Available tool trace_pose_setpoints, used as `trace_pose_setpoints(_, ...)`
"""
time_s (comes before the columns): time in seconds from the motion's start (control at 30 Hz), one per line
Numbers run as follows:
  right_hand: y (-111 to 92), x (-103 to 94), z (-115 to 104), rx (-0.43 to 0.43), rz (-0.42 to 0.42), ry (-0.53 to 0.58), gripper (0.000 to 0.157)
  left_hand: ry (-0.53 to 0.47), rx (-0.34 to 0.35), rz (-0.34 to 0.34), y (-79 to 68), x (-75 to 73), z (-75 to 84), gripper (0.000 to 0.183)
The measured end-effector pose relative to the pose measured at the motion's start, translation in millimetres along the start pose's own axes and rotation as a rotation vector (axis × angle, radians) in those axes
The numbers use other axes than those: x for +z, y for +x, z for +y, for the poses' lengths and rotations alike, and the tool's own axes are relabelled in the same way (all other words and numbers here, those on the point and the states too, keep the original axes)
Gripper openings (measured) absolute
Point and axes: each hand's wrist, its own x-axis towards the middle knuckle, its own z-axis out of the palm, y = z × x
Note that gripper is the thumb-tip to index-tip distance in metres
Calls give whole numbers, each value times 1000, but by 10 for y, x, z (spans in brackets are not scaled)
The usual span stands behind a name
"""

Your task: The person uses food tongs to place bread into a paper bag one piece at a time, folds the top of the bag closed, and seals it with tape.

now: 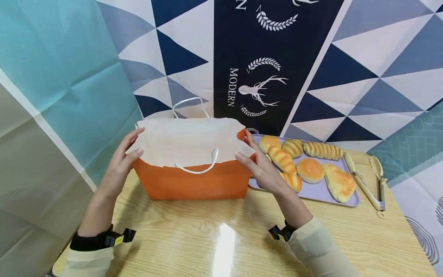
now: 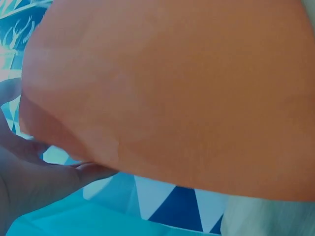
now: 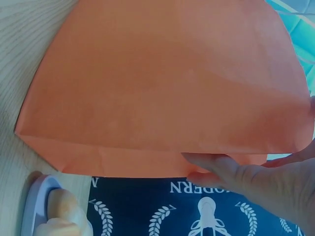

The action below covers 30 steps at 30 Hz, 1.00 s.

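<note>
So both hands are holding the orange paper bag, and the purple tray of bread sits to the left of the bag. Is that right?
Not quite: the purple tray of bread sits to the right of the orange paper bag, as the head view shows. The left hand and right hand do both hold it.

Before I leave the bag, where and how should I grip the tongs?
Probably take the tongs by the metal arms, from above on the near side, with the right hand: they lie splayed beside the tray, joined end nearest, pale tips pointing away.
</note>
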Motion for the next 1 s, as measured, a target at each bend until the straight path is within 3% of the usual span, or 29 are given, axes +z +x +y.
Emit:
trace_pose_setpoints(0.13, 4, -11, 3, 7, 1, -3, 76, -47, -6, -40, 141, -79, -19, 44)
trace_pose_setpoints(0.33, 13, -32, 25, 11, -4, 21, 77, 106, -46, -69, 256, -196, -2, 34)
trace_pose_setpoints(0.43, 12, -47, 44, 25, -2, 19, 77, 167, -73, -108, 266, -232, 14, 34)
trace_pose_setpoints(0.63, 30, -59, 53, 30, -8, 23, 77, 133, -80, -192, 220, -267, 8, 48)
trace_pose_setpoints(0.83, -11, -129, 48, 4, -44, 1, 77, 102, -40, -221, 174, -260, -34, 52)
trace_pose_setpoints(1.0, -125, -282, 71, -1, -41, -49, 73, 138, -26, -217, 200, -232, -46, 53)
